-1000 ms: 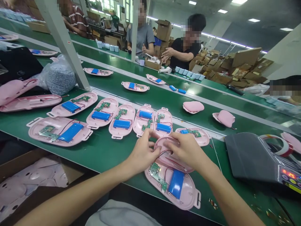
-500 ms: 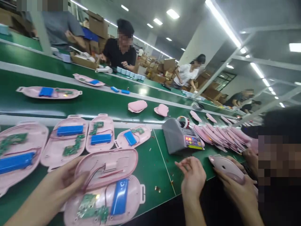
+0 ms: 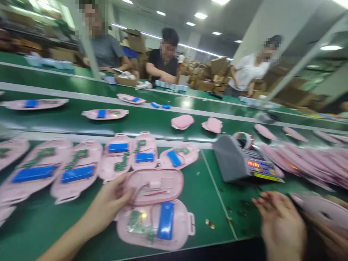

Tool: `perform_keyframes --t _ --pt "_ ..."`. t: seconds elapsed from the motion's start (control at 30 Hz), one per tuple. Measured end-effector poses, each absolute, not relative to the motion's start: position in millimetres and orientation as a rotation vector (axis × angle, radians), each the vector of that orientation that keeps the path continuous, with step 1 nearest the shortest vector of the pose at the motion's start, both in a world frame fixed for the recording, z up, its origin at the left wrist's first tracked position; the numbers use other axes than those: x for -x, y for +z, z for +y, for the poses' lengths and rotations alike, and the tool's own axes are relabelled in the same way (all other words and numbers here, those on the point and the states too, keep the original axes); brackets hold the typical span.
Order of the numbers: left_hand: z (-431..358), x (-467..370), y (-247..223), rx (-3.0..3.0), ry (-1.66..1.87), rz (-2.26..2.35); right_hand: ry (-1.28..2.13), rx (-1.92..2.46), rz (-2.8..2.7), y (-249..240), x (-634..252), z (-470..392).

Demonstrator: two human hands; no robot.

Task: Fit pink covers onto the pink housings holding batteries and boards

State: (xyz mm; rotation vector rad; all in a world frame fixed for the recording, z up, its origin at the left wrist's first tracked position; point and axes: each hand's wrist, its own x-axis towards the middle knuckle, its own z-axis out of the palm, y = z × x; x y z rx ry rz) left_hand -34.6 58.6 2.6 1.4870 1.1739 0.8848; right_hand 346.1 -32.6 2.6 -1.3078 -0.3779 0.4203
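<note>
My left hand (image 3: 108, 203) grips the left edge of a pink cover shell (image 3: 156, 185) with red wires, held tilted over a pink base shell (image 3: 179, 232) on the green bench. The base carries a blue battery (image 3: 165, 220) and a green circuit board (image 3: 137, 221) with a lit spot. My right hand (image 3: 282, 226) hovers at the bench's front edge on the right, blurred, fingers spread and holding nothing. It is apart from both shells, below a grey tape dispenser (image 3: 236, 163).
A row of open pink shells (image 3: 116, 159) with batteries lies behind. More shells ride the green conveyor (image 3: 152, 119). A pile of pink covers (image 3: 307, 163) lies at the right, where a co-worker's hand holds a pink cover (image 3: 320, 210). Three people work across the line.
The view swung right, then partly back left. My right hand let go of the cover shell and moved out to the right. My left hand still holds the cover.
</note>
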Motion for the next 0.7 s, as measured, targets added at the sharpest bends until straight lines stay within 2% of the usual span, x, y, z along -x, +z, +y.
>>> perform_keyframes --t 0.07,0.2,0.3,0.47,0.7 --pt "59.2 32.4 5.5 -1.39 0.883 1.037 0.315 1.347 -0.818 22.8 -310.2 -24.9" --pt "60.7 33.4 -0.8 -1.285 0.926 0.935 0.377 1.126 -2.119 66.0 -210.5 24.4" --pt "59.1 33.4 -5.9 -1.21 0.944 0.864 0.44 1.011 -2.592 69.1 -158.3 67.0" --pt "58.4 32.6 -12.8 -1.136 0.948 0.752 0.368 1.032 -2.779 49.8 -148.3 90.0" --pt "59.6 32.9 -16.4 -1.171 0.968 0.784 -0.099 1.107 -2.7 38.7 -141.9 82.1"
